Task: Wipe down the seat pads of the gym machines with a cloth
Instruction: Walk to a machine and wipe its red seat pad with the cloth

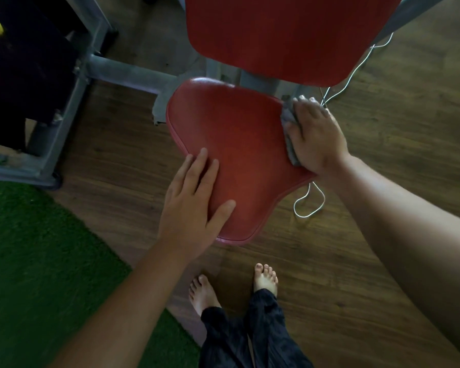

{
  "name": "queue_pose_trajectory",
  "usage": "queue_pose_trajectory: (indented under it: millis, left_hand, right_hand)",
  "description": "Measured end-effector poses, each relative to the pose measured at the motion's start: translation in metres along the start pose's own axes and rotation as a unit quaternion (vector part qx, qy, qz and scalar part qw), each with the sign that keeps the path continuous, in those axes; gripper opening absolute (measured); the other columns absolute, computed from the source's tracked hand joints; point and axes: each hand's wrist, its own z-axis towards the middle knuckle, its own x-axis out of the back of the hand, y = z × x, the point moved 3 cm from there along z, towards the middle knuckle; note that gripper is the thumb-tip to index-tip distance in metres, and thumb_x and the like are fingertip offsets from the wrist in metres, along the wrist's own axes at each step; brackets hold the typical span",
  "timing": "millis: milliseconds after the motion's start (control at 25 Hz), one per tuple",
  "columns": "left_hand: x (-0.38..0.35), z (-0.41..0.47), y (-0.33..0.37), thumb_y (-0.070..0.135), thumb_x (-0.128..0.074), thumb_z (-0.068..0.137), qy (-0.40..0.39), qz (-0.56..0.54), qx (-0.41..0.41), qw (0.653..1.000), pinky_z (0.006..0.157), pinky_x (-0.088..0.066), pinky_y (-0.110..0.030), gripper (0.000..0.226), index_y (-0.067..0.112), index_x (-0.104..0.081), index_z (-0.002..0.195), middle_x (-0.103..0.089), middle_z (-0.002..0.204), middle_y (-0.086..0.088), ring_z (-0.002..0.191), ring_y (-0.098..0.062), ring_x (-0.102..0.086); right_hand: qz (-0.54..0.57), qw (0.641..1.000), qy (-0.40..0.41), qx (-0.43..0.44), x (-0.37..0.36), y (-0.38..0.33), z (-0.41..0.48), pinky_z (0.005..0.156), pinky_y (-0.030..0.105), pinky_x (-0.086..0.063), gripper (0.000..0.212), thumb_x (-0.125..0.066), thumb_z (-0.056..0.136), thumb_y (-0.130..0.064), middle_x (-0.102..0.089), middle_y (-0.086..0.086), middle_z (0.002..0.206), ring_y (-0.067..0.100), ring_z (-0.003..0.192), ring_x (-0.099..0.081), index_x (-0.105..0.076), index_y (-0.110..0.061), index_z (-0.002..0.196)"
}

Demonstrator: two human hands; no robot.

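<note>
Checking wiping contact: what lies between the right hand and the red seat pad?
Head view: a crumpled grey cloth, held under the right hand against the red vinyl seat pad's edge.

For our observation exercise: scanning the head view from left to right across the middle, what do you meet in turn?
Green turf mat → left hand → red seat pad → grey cloth → right hand.
</note>
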Motion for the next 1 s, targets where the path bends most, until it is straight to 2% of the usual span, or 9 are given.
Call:
queue_pose_trajectory:
  millis: [120,240,320,480,520,600,720,880,1000]
  left_hand:
    - [-0.001,0.005,0.007,0.065,-0.038,0.098,0.002,-0.018,0.008,1.0,0.126,-0.018,-0.053,0.078,0.019,-0.031,0.161,-0.016,0.171,-0.001,0.159,-0.023,-0.004]
    - [-0.002,0.006,0.013,0.064,-0.037,0.098,0.013,0.0,0.021,1.0,0.125,-0.02,-0.054,0.076,0.019,-0.033,0.16,-0.019,0.17,-0.003,0.158,-0.027,-0.007]
    - [-0.003,0.006,0.012,0.062,-0.039,0.099,0.02,0.008,0.019,1.0,0.124,-0.021,-0.054,0.074,0.019,-0.034,0.16,-0.021,0.17,-0.002,0.157,-0.027,-0.008]
    - [-0.004,0.006,0.012,0.059,-0.042,0.099,0.026,0.004,0.026,0.999,0.124,-0.021,-0.054,0.072,0.021,-0.034,0.159,-0.022,0.17,-0.001,0.157,-0.026,-0.008]
    - [-0.004,0.006,0.013,0.058,-0.042,0.099,0.03,0.004,0.026,0.999,0.124,-0.022,-0.053,0.071,0.021,-0.035,0.159,-0.022,0.169,-0.001,0.157,-0.027,-0.009]
    - [-0.003,0.006,0.014,0.057,-0.043,0.099,0.04,0.009,0.019,0.999,0.124,-0.023,-0.053,0.07,0.019,-0.037,0.158,-0.025,0.168,-0.003,0.156,-0.028,-0.012]
    - [-0.003,0.006,0.014,0.056,-0.043,0.099,0.041,0.008,0.017,0.999,0.124,-0.023,-0.053,0.07,0.018,-0.038,0.157,-0.026,0.168,-0.004,0.156,-0.029,-0.013]
    - [-0.005,0.006,0.013,0.055,-0.044,0.099,0.049,0.002,0.017,0.999,0.124,-0.023,-0.053,0.069,0.017,-0.04,0.157,-0.028,0.167,-0.004,0.156,-0.03,-0.014]
    - [-0.005,0.006,0.012,0.054,-0.045,0.099,0.062,0.004,0.009,0.998,0.123,-0.023,-0.052,0.068,0.015,-0.042,0.155,-0.031,0.166,-0.006,0.155,-0.032,-0.018]
  right_hand:
    - [0.012,0.998,0.03,-0.047,0.001,-0.043,-0.011,0.121,0.05,-0.026,0.065,-0.027,0.098,-0.044,-0.044,0.019,0.154,0.036,0.146,-0.036,-0.047,-0.005,0.146]
    - [0.039,0.996,-0.007,0.082,-0.007,-0.075,-0.074,0.125,0.045,-0.019,0.059,-0.035,0.103,-0.042,-0.038,0.011,0.16,0.028,0.151,-0.03,-0.044,-0.009,0.151]
    - [0.014,0.994,-0.004,0.11,-0.007,-0.05,-0.062,0.125,0.044,-0.02,0.06,-0.031,0.104,-0.045,-0.041,0.011,0.158,0.027,0.149,-0.033,-0.046,-0.01,0.15]
    - [-0.007,0.992,0.013,-0.122,0.0,-0.006,-0.006,0.121,0.05,-0.024,0.065,-0.02,0.101,-0.048,-0.043,0.016,0.156,0.033,0.147,-0.034,-0.044,-0.01,0.149]
    - [-0.001,0.992,0.021,-0.123,-0.002,-0.025,-0.016,0.121,0.052,-0.024,0.065,-0.02,0.101,-0.046,-0.043,0.016,0.155,0.034,0.147,-0.034,-0.045,-0.009,0.148]
    - [0.019,0.999,0.024,-0.021,-0.008,-0.07,-0.057,0.122,0.052,-0.024,0.06,-0.029,0.103,-0.042,-0.042,0.015,0.156,0.032,0.149,-0.033,-0.046,-0.007,0.148]
    - [0.014,0.993,0.03,0.111,-0.005,-0.052,-0.063,0.122,0.046,-0.025,0.053,-0.041,0.104,-0.038,-0.048,0.014,0.153,0.029,0.147,-0.035,-0.051,-0.007,0.145]
    - [-0.01,0.993,0.015,-0.119,0.004,-0.02,-0.01,0.121,0.051,-0.025,0.061,-0.026,0.102,-0.043,-0.043,0.017,0.155,0.034,0.146,-0.035,-0.044,-0.008,0.148]
    - [0.016,0.999,0.003,0.04,-0.011,-0.072,-0.068,0.124,0.049,-0.021,0.06,-0.032,0.103,-0.042,-0.041,0.015,0.157,0.031,0.149,-0.033,-0.045,-0.007,0.149]
